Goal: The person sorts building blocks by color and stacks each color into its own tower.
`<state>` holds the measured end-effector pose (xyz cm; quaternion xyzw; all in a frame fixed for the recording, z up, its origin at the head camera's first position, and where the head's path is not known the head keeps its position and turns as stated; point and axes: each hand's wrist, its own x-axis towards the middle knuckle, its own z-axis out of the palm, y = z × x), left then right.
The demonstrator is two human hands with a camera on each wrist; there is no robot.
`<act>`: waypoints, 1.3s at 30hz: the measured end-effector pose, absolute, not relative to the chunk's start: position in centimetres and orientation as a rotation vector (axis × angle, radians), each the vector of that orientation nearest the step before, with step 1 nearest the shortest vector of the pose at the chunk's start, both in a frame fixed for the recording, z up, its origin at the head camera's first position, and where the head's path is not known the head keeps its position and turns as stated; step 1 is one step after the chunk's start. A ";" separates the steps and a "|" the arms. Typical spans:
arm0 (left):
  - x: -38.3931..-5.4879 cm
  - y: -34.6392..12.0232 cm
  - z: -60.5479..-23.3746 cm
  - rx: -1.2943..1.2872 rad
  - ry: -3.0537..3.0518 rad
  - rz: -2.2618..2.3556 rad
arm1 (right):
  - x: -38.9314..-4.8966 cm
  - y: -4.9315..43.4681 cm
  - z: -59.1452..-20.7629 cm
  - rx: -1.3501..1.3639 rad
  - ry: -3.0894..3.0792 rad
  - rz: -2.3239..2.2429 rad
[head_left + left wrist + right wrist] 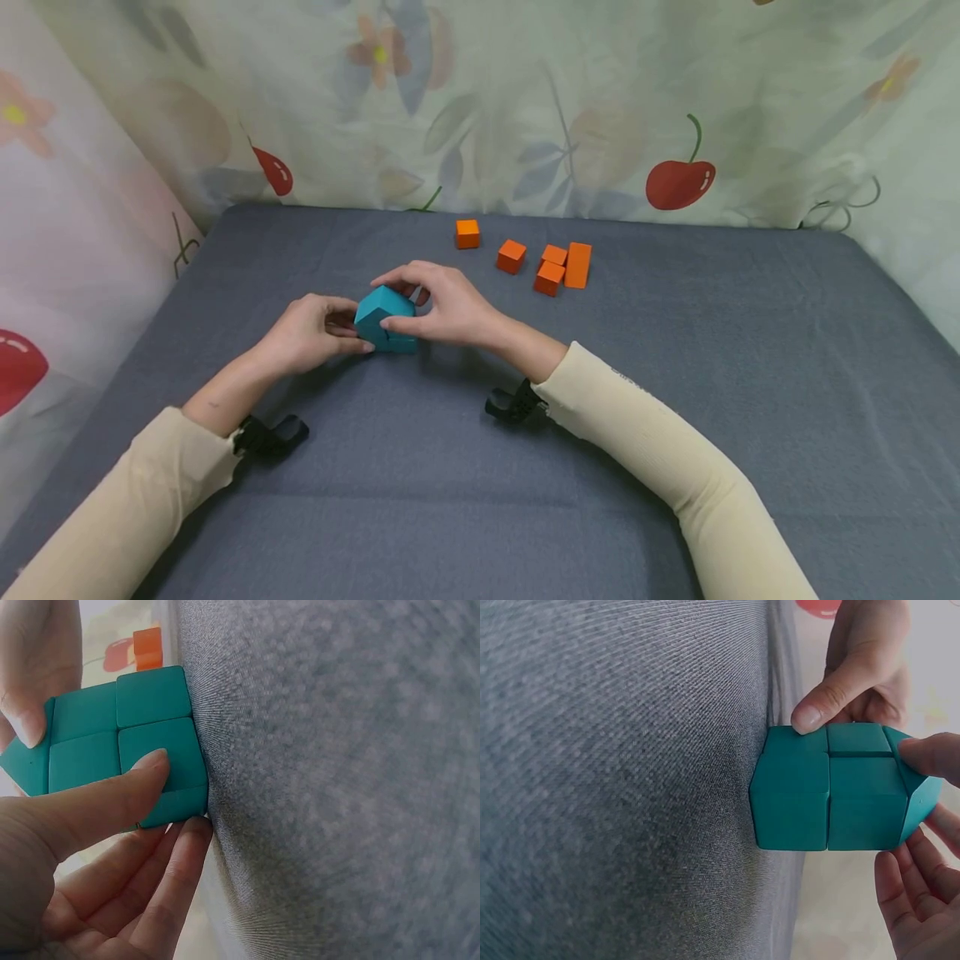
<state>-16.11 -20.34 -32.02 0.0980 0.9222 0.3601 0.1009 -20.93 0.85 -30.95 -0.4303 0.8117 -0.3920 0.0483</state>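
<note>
Teal cubes [86, 712] stand stacked two by two on the cloth, with a teal triangular block [921, 802] on top like a roof. In the left wrist view, my left hand [303, 335] grips the lowest cubes, thumb on one face and fingertips low at the other side. From the opposite side, my right hand [456, 308] pinches the triangular block between thumb and fingers, as the right wrist view shows. Both hands meet at the same stack, left of the middle in the head view. Some finger surfaces behind the stack are hidden.
Beyond the hands lie several orange blocks: one cube [467, 234] stands alone, another cube [512, 257] sits to its right, and an upright oblong block [578, 265] is beside two more cubes. Grey cloth [480, 517] covers the table; a patterned curtain [510, 100] hangs behind it.
</note>
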 end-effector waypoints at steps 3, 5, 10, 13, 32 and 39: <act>-16.0 -20.3 -32.0 0.294 2.725 1.051 | -20.9 0.9 -31.0 -1.320 2.476 -1.192; -15.9 -20.3 -31.9 0.305 2.724 1.039 | -20.9 0.9 -31.0 -1.324 2.476 -1.189; -15.6 -20.0 -31.8 0.325 2.729 1.006 | -20.8 1.0 -31.0 -1.327 2.474 -1.172; -15.5 -19.8 -31.7 0.325 2.745 0.989 | -20.8 1.1 -31.0 -1.330 2.474 -1.155; -15.0 -17.9 -29.8 0.278 2.929 0.902 | -21.1 3.5 -31.5 -1.286 2.512 -1.128; -15.0 -16.9 -28.6 0.288 2.959 0.903 | -21.3 4.7 -31.7 -1.266 2.521 -1.145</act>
